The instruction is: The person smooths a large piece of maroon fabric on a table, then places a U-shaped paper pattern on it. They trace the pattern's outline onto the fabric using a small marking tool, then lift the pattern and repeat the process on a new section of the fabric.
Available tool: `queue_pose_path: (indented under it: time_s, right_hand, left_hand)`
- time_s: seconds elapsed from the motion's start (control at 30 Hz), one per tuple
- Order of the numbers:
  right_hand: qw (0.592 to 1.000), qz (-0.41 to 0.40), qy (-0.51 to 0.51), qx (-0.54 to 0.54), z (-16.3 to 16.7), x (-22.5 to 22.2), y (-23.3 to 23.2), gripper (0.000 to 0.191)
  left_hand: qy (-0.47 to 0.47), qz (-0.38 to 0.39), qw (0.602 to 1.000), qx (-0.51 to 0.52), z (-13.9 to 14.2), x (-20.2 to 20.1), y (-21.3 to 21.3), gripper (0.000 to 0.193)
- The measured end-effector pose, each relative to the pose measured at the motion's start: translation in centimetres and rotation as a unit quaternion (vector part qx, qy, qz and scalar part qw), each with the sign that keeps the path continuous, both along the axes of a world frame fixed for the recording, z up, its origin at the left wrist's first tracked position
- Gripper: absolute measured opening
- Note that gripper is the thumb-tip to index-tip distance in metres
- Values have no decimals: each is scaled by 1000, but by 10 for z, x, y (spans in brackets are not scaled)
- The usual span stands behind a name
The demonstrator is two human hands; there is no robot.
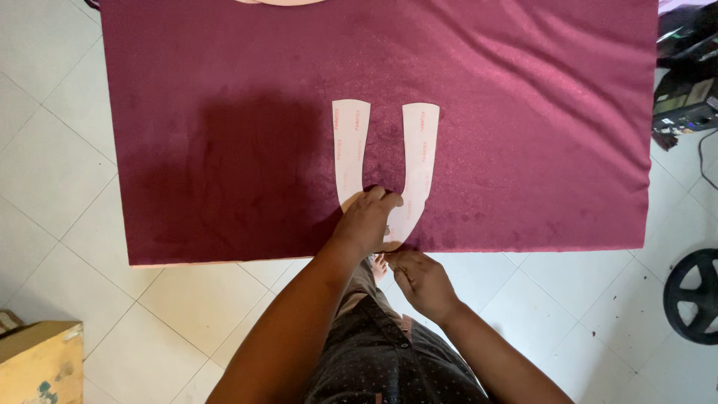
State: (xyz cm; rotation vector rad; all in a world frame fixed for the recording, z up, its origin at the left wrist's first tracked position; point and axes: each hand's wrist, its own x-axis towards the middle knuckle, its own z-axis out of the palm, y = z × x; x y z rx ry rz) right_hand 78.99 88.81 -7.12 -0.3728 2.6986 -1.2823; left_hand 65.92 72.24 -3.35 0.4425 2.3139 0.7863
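A maroon velvet cloth (224, 135) lies spread flat over a table, seen from above. On it rests a pale pink U-shaped paper pattern (419, 157) with its two arms pointing away from me. My left hand (366, 218) presses down on the curved bottom of the pattern near the cloth's front edge. My right hand (420, 283) hovers just below that edge, fingers curled together; whether it pinches something small is hidden.
White floor tiles (52, 164) surround the table. A cardboard box (41, 359) sits at the lower left. A black wheel (695, 295) stands at the right, dark equipment with cables (684, 90) above it. Another pale pattern piece (280, 2) peeks in at the top edge.
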Motion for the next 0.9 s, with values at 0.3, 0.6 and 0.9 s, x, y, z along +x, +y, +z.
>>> queue_pose_path:
  time_s: [0.3,0.6,0.9]
  right_hand:
    - [999,-11,3,39,1,-2,6,16]
    - [1000,24,-1,20,-4,-9,3,19]
    - [999,41,-27,-2,5,-7,-12,17]
  left_hand:
    - [13,9,1000,9,7,-2,-2,51]
    - [14,6,1000,12,-5,-4,-2,57]
    - [-7,-3,1000,14,-8,-4,-8,64]
